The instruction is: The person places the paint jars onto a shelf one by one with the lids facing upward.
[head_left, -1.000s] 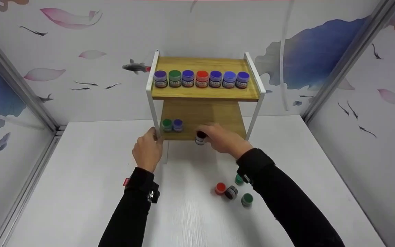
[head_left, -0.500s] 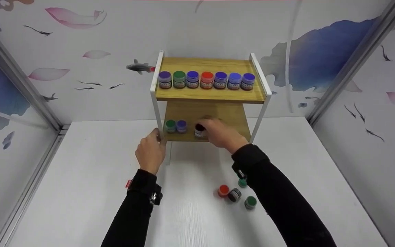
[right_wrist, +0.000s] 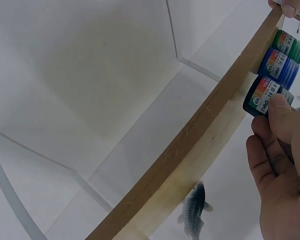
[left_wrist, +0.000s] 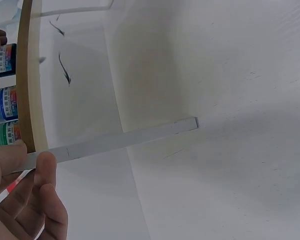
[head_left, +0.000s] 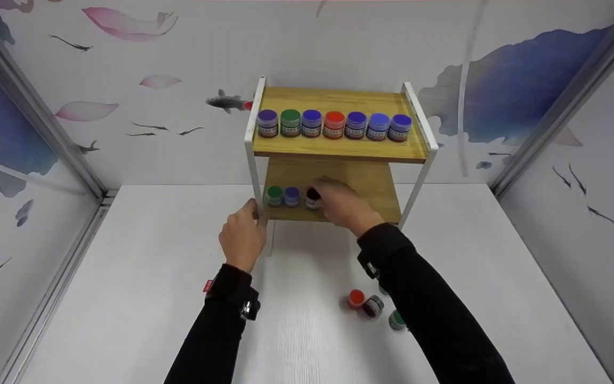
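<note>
So the right hand [head_left: 345,205] is reaching into the lower shelf [head_left: 360,184] of a little two-tier wooden rack [head_left: 339,149] with white metal legs, and its fingers [right_wrist: 285,117] are pinched around a black paint jar [head_left: 313,197], which sits on that lower shelf right next to a blue jar [head_left: 291,196], with a green jar [head_left: 274,195] just past that at about 9 o'clock from it. In the right wrist view the three jars sit in a row behind the shelf's front edge, thumb on the black one's label. The left hand [head_left: 243,237] is at the rack's front-left leg [head_left: 256,176], fingers curled round the white bar, with the thumb [left_wrist: 12,152] pressed against it in the left wrist view. Up on the top shelf [head_left: 339,150] there's a neat line of seven jars [head_left: 333,124]: purple, green, blue, red, then three more bluish-purple ones. Out on the white tabletop [head_left: 126,277], around 5 o'clock from the rack and partly behind the right sleeve, there's a loose bunch: a red jar [head_left: 356,298], a dark jar lying on its side [head_left: 373,306] and a green one [head_left: 395,320] touching or nearly touching each other.
</note>
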`<state>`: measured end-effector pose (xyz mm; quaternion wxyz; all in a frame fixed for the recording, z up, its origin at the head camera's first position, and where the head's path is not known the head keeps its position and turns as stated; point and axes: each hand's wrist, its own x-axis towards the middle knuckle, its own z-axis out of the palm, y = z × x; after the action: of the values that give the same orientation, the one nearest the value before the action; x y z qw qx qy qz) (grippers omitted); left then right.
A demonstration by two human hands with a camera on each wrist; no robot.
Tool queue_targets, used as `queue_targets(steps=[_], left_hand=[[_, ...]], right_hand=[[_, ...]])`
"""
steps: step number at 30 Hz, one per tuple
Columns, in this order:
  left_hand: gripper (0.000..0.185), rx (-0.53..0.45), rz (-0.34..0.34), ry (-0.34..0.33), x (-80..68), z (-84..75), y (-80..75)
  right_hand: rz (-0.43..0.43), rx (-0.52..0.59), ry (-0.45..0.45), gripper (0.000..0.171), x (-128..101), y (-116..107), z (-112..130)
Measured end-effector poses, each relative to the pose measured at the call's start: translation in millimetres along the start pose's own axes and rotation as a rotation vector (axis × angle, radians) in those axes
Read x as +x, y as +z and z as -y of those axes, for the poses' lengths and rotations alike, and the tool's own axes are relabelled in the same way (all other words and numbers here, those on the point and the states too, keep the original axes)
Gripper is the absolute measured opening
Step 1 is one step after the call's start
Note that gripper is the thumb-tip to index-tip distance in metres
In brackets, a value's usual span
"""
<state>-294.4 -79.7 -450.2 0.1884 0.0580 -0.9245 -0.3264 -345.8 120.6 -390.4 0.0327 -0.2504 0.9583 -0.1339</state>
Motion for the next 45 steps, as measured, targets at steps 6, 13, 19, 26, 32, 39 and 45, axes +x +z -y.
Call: queue_targets(steps=[6,13,19,26,32,39,45], left_hand=[[0.01,-0.012,-0.003,0.009,-2.1,-2.2,1.4],[0.009,-0.017,-0.002,0.019,-2.6,-4.1,2.5],[0.011,-0.008,0.002,0.026,-3.0,-5.7,3.7],[0.01,-0.004,-0.001,0.024,-3.8,-7.2,4.4],[0.012,0.018,0.008,0.025,-3.9,-6.0,4.9],[0.012,-0.001,0.008,0.014,-2.6,-1.7,2.5],[0.013,0.007,0.005,0.002,-2.1,1.0,2.4]], right_hand=[[-0.007,-0.001,0.013,0.039,0.9,2.5,0.3],[-0.02,-0.007,0.024,0.037,1.8,3.5,0.2],[-0.034,0.012,0.029,0.038,1.8,4.2,-1.6],[-0.043,0.041,0.039,0.038,-0.2,4.3,-2.9],[-0.033,0.064,0.042,0.044,-3.6,4.9,-4.8],[-0.07,0.063,0.018,0.052,-11.8,0.9,-8.0],[-0.11,0.099,-0.014,0.049,-23.9,0.4,-17.0]])
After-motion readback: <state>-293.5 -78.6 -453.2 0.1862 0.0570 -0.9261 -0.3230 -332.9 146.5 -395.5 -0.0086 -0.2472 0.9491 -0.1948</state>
